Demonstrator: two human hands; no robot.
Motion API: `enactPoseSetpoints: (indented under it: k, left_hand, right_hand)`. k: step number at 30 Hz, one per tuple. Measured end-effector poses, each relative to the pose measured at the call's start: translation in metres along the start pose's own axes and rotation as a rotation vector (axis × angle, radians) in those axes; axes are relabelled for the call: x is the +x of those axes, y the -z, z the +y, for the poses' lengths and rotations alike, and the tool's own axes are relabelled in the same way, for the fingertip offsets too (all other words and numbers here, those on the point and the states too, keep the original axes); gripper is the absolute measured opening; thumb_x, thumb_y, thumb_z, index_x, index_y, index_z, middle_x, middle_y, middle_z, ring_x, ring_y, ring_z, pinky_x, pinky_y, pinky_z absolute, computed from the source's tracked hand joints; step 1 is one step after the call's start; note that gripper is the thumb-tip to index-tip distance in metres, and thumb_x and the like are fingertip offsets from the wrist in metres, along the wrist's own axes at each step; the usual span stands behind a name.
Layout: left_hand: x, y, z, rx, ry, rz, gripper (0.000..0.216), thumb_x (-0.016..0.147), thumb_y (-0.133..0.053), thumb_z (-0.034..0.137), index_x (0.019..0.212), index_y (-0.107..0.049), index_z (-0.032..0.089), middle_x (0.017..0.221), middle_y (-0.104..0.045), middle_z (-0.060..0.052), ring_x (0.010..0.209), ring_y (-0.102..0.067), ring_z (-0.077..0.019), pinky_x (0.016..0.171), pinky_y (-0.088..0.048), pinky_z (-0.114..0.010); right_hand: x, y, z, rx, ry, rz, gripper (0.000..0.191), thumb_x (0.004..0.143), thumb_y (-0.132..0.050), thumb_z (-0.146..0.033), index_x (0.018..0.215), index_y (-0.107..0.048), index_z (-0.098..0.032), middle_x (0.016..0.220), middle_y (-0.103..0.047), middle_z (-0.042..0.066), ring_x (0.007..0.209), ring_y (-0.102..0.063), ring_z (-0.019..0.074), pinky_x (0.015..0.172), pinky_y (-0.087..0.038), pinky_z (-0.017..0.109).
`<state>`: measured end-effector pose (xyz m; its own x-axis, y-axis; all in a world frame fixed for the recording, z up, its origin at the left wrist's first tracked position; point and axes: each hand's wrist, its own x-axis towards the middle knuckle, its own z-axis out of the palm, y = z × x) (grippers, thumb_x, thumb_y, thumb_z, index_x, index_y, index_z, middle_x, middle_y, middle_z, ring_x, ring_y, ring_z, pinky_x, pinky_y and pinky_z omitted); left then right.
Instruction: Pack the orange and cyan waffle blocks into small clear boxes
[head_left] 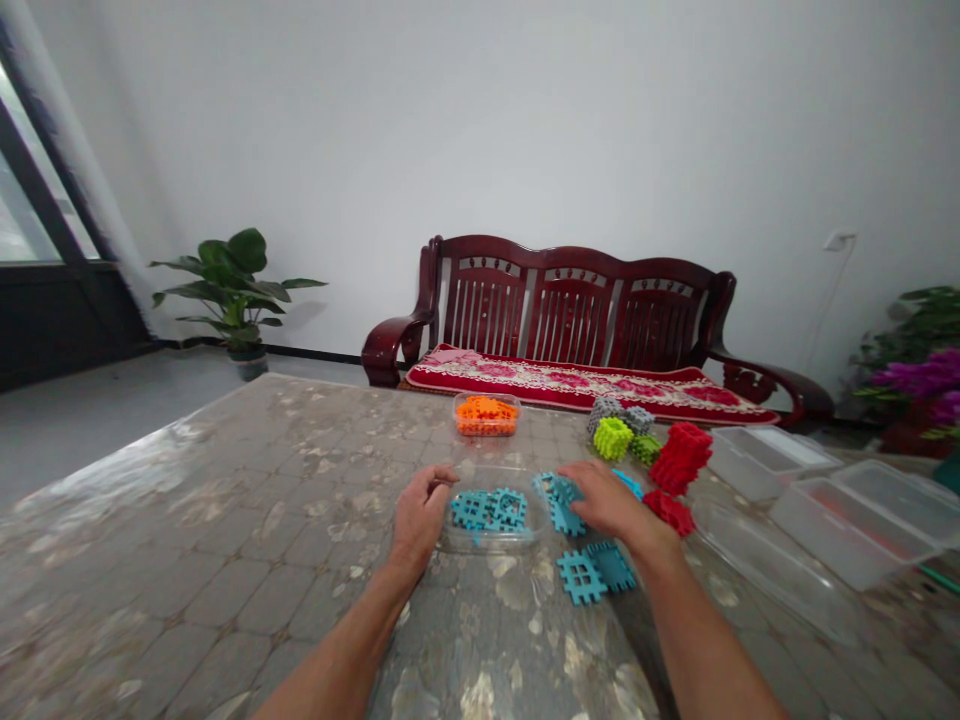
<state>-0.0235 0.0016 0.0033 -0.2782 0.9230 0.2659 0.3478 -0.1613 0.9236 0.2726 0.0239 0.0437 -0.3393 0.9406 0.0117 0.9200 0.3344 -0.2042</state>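
My left hand [418, 512] grips the left rim of a clear plastic box [491, 540] that holds several teal waffle-block pieces [489, 508]. My right hand [606, 500] rests on a teal waffle-block piece [559, 500] at the box's right edge, fingers curled over it. Two more teal pieces [594, 572] lie flat on the table just in front of my right wrist.
A clear box of orange pieces [486, 414] stands farther back. Grey [616, 411], lime green [613, 437] and red block clusters [681, 458] sit to the right, beside several empty clear containers [847, 520]. The patterned table [225, 520] fronts a wooden bench [570, 320].
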Motion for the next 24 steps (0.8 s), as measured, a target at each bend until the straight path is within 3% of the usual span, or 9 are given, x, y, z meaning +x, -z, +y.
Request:
enactPoseSetpoints:
  k: [7,12,16,24]
  left_hand:
    - [-0.001,-0.001,0.001,-0.024,-0.019,-0.024,0.025,0.066,-0.045,0.033,0.075,-0.065,0.022,0.092,-0.074,-0.006,0.096,-0.066,-0.0248,0.092,-0.049,-0.038]
    - [-0.001,-0.003,0.001,-0.036,-0.03,-0.051,0.026,0.066,-0.044,0.032,0.077,-0.065,0.021,0.089,-0.074,-0.005,0.093,-0.067,-0.0249,0.088,-0.051,-0.037]
    - [-0.002,-0.003,0.002,-0.037,-0.036,-0.058,0.025,0.067,-0.045,0.032,0.077,-0.065,0.021,0.085,-0.073,-0.005,0.091,-0.067,-0.025,0.087,-0.051,-0.037]
    - [-0.003,-0.004,0.001,-0.043,-0.047,-0.056,0.025,0.068,-0.044,0.03,0.077,-0.066,0.021,0.087,-0.073,-0.004,0.091,-0.067,-0.0238,0.088,-0.051,-0.036]
  right_hand:
    - [0.002,-0.006,-0.001,-0.064,-0.001,-0.04,0.065,0.069,-0.054,-0.008,0.132,-0.064,-0.017,0.129,-0.066,0.012,0.12,-0.054,0.0298,0.106,-0.037,0.04]
    - [0.003,-0.01,-0.001,-0.063,0.008,-0.033,0.075,0.064,-0.052,-0.004,0.138,-0.059,-0.019,0.144,-0.057,0.01,0.133,-0.045,0.0308,0.109,-0.034,0.042]
    - [0.003,-0.008,-0.007,-0.052,0.02,-0.046,0.071,0.065,-0.052,-0.003,0.132,-0.063,-0.021,0.134,-0.064,0.009,0.126,-0.05,0.0298,0.107,-0.037,0.041]
    - [0.002,0.018,-0.018,0.044,-0.043,0.207,0.049,0.076,-0.065,-0.029,0.123,-0.066,-0.015,0.117,-0.067,0.013,0.112,-0.059,0.0281,0.101,-0.044,0.04]
